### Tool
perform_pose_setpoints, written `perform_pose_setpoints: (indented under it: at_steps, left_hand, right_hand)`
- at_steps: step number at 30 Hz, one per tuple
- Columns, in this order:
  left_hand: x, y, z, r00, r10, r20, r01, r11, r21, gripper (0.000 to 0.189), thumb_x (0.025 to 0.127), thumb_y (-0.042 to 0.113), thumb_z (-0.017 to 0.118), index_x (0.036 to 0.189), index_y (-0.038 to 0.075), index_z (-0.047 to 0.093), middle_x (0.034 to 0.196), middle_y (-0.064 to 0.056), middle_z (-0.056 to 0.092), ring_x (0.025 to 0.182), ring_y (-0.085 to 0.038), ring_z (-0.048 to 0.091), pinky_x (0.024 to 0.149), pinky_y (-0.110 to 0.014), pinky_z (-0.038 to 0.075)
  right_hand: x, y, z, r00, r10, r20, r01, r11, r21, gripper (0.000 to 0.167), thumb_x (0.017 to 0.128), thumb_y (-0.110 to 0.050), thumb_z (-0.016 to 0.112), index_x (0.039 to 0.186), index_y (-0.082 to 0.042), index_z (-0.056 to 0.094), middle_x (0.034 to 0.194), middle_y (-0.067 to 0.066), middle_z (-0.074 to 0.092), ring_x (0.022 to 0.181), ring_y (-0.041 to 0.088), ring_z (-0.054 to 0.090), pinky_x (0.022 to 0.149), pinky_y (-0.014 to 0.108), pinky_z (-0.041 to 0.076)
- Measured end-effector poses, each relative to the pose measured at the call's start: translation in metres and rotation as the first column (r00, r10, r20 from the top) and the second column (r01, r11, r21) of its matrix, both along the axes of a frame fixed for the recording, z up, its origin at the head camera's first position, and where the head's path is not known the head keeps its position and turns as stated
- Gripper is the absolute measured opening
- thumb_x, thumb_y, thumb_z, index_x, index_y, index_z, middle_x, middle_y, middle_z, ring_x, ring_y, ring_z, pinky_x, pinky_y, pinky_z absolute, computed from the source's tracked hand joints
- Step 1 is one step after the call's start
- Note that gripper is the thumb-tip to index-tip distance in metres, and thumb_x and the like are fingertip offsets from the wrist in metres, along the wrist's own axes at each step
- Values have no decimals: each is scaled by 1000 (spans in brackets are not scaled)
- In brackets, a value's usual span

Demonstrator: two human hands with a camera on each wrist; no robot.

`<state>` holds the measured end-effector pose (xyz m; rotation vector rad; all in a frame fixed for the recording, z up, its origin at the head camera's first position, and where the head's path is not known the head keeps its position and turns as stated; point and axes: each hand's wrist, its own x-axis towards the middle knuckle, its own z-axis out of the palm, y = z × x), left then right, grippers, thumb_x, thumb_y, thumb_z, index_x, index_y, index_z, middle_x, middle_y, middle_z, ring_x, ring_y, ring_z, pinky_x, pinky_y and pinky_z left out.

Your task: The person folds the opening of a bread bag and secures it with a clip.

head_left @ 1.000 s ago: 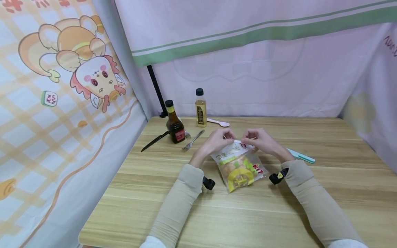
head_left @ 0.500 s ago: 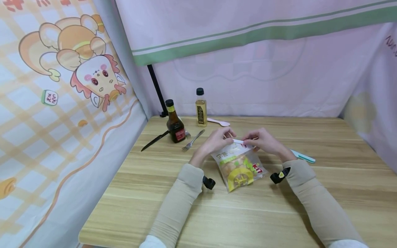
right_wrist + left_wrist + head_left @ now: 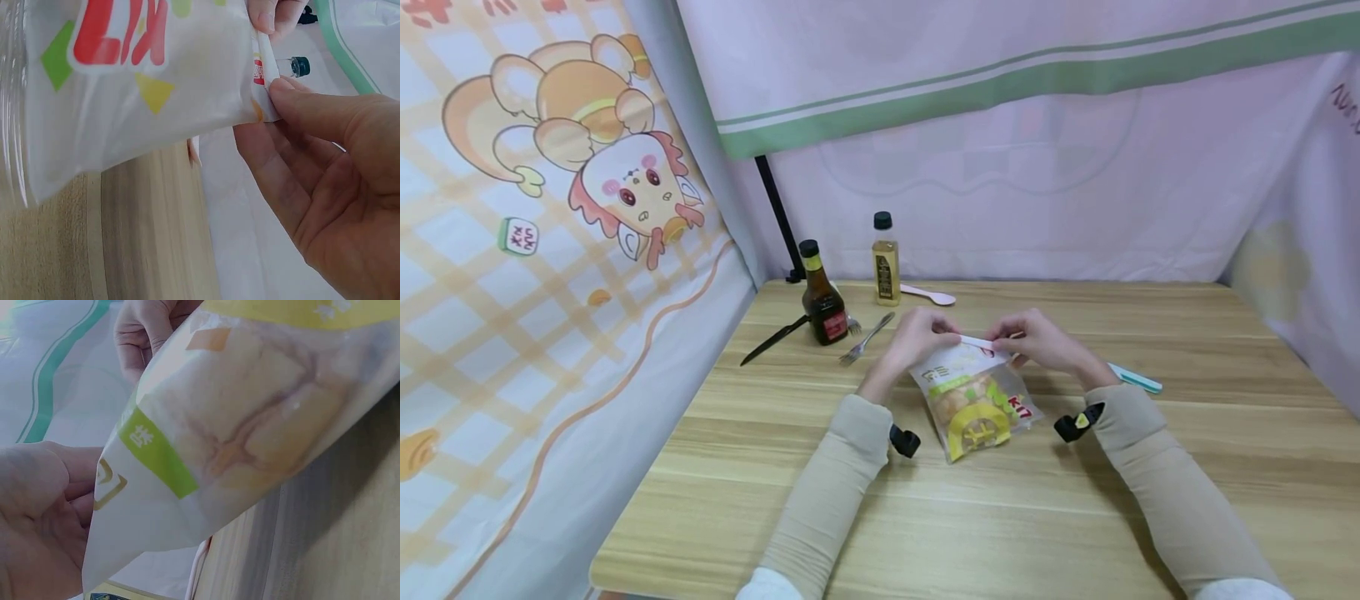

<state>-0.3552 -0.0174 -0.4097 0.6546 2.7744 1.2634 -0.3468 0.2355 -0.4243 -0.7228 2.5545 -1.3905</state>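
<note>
A printed plastic bag [image 3: 973, 408] with pale bread rolls showing through it sits between the hands, its upper edge raised toward the back. The left hand [image 3: 922, 337] pinches this edge near its left end. With thumb and fingers, the right hand [image 3: 1037, 342] pinches the other end. A white folded strip [image 3: 976, 342] of the edge runs between them. The right wrist view shows the thumb of the right hand [image 3: 350, 169] on top of the fold [image 3: 267, 69]. In the left wrist view, the bag [image 3: 244, 425] hides part of the left hand's fingertips.
A dark sauce bottle [image 3: 825, 300] and an oil bottle [image 3: 887, 267] stand at the back left. Around them lie a black knife [image 3: 773, 341], a fork [image 3: 867, 340] and a pink spoon [image 3: 929, 294]. A teal-and-white flat stick [image 3: 1137, 378] lies beyond the right wrist.
The hands have drawn slightly apart along the bag's upper edge, and more of the white folded strip shows between them. The left fingers have come in closer together. The bag has barely shifted.
</note>
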Motion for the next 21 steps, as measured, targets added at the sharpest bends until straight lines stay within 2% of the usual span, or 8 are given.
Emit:
perform_pose_setpoints:
  at_steps: [8,16,21]
  left_hand:
    - [0,1,0,1000,16,1,-16,1000,-11,14,96,16,76,107,9,81,104,-9,81,93,-20,73,83,-25,54]
    - [1,5,-4,1000,27,-6,-27,1000,-14,12,95,17,77,105,11,81,100,-6,80,86,-14,70,82,-26,54]
    - [3,8,-3,1000,21,-4,-21,999,-26,12,97,17,75,105,11,80,98,-6,79,85,-15,69,78,-25,53]
  right_hand:
    - [2,3,4,997,45,55,-44,999,-12,22,100,0,67,120,7,72,107,29,76,80,11,73,69,34,65]
    - [4,4,12,997,78,0,-77,989,123,19,100,-1,65,117,1,75,96,17,78,75,15,69,65,33,61]
    - [7,3,18,996,83,-15,-79,980,180,20,100,-1,65,117,-3,75,97,14,78,77,18,69,64,31,59]
